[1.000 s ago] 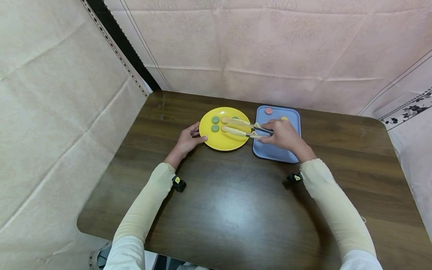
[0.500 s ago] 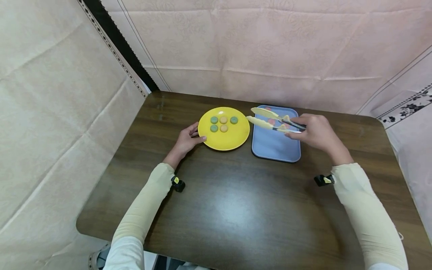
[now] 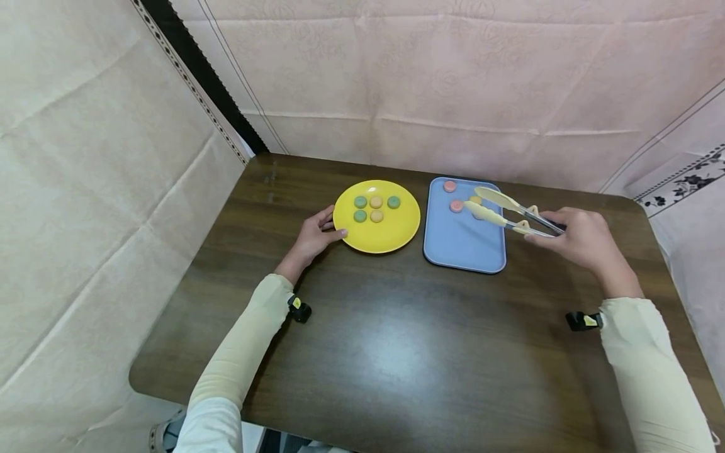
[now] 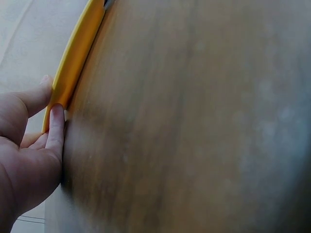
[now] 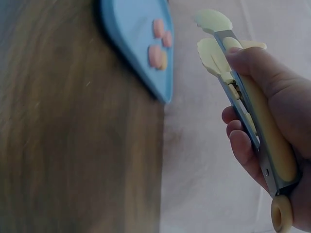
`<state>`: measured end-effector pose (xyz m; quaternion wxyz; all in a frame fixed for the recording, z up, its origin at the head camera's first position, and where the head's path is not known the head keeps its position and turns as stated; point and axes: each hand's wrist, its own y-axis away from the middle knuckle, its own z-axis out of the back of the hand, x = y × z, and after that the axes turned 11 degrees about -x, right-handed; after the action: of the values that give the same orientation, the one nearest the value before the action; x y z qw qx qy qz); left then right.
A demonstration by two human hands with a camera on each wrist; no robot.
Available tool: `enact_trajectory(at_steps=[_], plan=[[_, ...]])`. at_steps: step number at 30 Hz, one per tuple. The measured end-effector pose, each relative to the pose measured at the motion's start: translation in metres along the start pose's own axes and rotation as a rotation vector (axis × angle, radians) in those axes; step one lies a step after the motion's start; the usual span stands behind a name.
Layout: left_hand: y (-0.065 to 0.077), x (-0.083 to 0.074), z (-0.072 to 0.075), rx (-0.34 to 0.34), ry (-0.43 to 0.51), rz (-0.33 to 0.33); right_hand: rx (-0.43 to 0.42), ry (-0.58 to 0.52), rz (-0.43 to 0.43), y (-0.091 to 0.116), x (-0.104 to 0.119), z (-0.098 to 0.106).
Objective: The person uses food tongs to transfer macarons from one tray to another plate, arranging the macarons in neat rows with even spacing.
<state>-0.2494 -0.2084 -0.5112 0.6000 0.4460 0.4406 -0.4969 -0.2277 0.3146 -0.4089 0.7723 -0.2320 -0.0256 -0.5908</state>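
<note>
My left hand (image 3: 313, 238) pinches the rim of a yellow plate (image 3: 379, 240), thumb over the edge, as the left wrist view shows. Three green macaron-like discs (image 3: 360, 216) and two tan ones (image 3: 376, 216) lie on the plate. My right hand (image 3: 586, 242) grips metal tongs (image 5: 266, 131) with pale yellow tips. Their tips stand apart with nothing between them, overlapping the right side of a blue tray (image 3: 461, 248) in the head view. Pink discs (image 3: 455, 206) and a yellow disc (image 3: 476, 199) lie on the tray, partly hidden by the tongs.
The brown wooden table (image 3: 362, 352) extends in front of the plate and tray, with rounded corners. Pale patterned cloth (image 3: 453, 82) hangs behind it, and more cloth hangs along the left. Each wrist carries a small black camera (image 3: 300, 309).
My right hand has carried the tongs from over the plate to the right, past the tray, uncovering the discs on the plate. The left hand still holds the plate's rim in the same spot.
</note>
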Motion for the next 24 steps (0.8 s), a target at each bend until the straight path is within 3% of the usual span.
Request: enact_trajectory(at_steps=[13,24], plan=[[0.000,0.000,0.000,0.001,0.006,0.007,0.007,0.027,0.003,0.011,-0.019,-0.011],[0.000,0.000,0.000,0.003,0.016,0.004,0.064,0.031,-0.055,0.013,-0.023,-0.019]])
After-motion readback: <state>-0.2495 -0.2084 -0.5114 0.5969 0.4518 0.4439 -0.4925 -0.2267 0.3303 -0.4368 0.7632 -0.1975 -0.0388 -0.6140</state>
